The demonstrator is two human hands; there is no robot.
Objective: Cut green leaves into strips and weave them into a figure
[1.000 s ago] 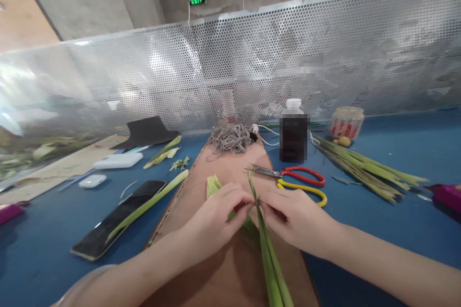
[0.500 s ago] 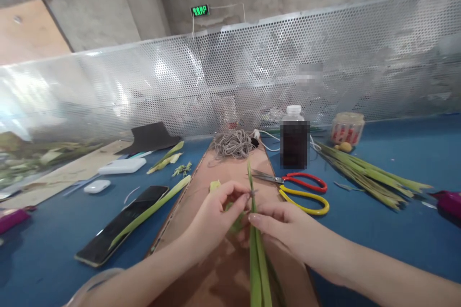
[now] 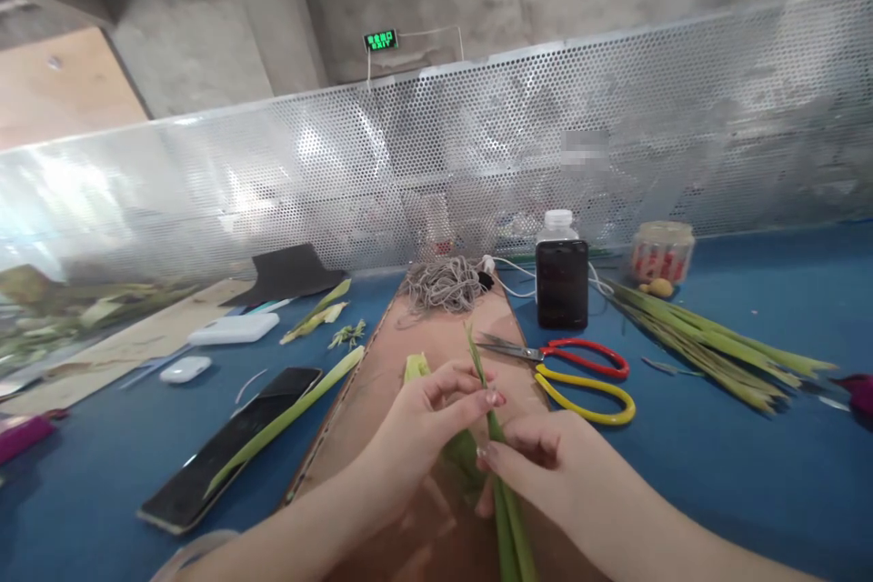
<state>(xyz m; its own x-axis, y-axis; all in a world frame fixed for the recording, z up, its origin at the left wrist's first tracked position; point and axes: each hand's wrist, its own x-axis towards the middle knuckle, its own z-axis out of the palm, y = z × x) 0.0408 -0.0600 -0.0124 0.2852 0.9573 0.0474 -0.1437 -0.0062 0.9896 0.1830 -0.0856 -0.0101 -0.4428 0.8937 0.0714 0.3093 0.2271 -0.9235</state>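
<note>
A bundle of long green leaves (image 3: 508, 523) runs from the bottom of the view up between my hands, its thin tip standing above my fingers. My left hand (image 3: 436, 418) pinches the bundle near that tip between thumb and fingers. Just below, my right hand (image 3: 538, 455) is closed on the same leaves with thumb and forefinger. Behind and under my hands lies another pale green leaf piece (image 3: 416, 368), partly hidden, on the brown cardboard (image 3: 392, 382). Scissors (image 3: 583, 396) with one red and one yellow handle lie just beyond my right hand, blades pointing left.
Grey cord (image 3: 446, 284) is heaped at the cardboard's far end. A black phone (image 3: 561, 284) leans on a bottle, near a jar (image 3: 661, 252) and leaf strips (image 3: 702, 336). Left are a dark phone (image 3: 232, 450) under a leaf strip, and white cases (image 3: 233, 328). A perforated metal screen (image 3: 436, 155) stands behind.
My view has tilted slightly up. My left fingers now cover the spot where a grey tie showed on the leaves, and the bundle leans more to the left at its tip.
</note>
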